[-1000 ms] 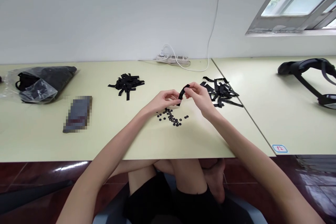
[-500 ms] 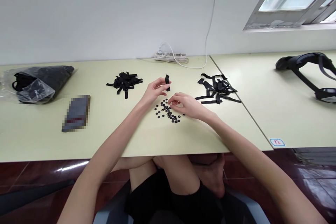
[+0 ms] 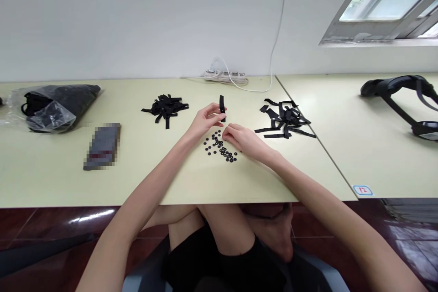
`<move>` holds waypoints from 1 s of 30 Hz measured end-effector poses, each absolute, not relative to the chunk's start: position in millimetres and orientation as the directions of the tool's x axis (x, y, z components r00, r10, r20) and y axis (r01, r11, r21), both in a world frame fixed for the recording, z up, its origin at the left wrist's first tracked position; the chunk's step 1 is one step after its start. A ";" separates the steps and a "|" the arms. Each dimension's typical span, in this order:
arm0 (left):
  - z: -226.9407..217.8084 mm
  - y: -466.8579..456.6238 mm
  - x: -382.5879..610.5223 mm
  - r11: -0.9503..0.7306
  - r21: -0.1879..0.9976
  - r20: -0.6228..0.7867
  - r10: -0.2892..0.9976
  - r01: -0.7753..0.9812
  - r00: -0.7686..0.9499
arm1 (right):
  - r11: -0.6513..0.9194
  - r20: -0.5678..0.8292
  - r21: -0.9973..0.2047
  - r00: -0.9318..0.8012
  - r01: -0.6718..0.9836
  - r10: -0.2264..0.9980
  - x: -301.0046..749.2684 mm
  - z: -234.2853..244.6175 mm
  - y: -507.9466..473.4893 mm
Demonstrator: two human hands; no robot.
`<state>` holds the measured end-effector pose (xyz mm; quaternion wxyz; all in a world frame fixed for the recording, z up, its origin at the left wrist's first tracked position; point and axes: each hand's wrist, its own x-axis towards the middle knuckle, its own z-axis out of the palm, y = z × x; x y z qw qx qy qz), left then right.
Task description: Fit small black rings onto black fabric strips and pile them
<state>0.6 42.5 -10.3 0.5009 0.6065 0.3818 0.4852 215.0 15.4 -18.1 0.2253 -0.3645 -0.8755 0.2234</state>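
My left hand point(image 3: 205, 121) pinches a short black strap piece point(image 3: 222, 105) and holds it upright above the table. My right hand point(image 3: 239, 139) rests low on the table with its fingertips pressed together among several small black rings point(image 3: 221, 147) scattered in front of me. Whether a ring is between those fingers is too small to make out. A loose pile of black straps point(image 3: 285, 119) lies just right of my right hand. A tighter pile of shorter black strap pieces point(image 3: 166, 106) lies to the left of my left hand.
A clear plastic bag of black items point(image 3: 51, 107) sits at the far left, with a blurred dark flat object point(image 3: 101, 146) nearer me. A white power strip point(image 3: 226, 75) and its cable lie by the wall. A black headset-like device point(image 3: 404, 96) rests on the neighbouring table.
My right hand let go of the strap piece and dropped to the rings. My left hand kept the strap and now holds it upright.
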 end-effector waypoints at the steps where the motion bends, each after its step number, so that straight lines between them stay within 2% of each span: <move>1: -11.5 42.7 1.1 -0.212 0.977 0.211 0.945 -0.024 0.249 | 0.605 0.239 -0.601 -0.605 0.522 0.760 215.3 -18.8 16.4; 5: -13.9 43.5 2.3 -0.225 0.974 0.225 0.927 -0.034 0.299 | 0.505 0.316 -0.785 -0.469 0.359 0.825 219.4 -18.8 22.5; 8: -13.4 43.9 2.0 -0.251 0.967 0.252 0.928 -0.038 0.274 | 0.479 0.373 -0.846 -0.384 0.233 0.845 223.4 -14.6 26.1; 11: -12.1 42.6 2.7 -0.280 0.960 0.276 0.929 -0.020 0.246 | 0.441 0.375 -0.878 -0.307 0.186 0.875 226.2 -8.3 26.9; 18: -7.4 32.2 9.9 -0.365 0.928 0.333 0.904 0.077 0.269 | 0.505 0.462 -0.836 -0.219 0.217 0.859 225.6 1.8 20.5; 30: -10.0 29.8 13.6 -0.363 0.927 0.321 0.896 0.089 0.306 | 0.540 0.502 -0.792 -0.199 0.284 0.841 223.0 0.6 18.7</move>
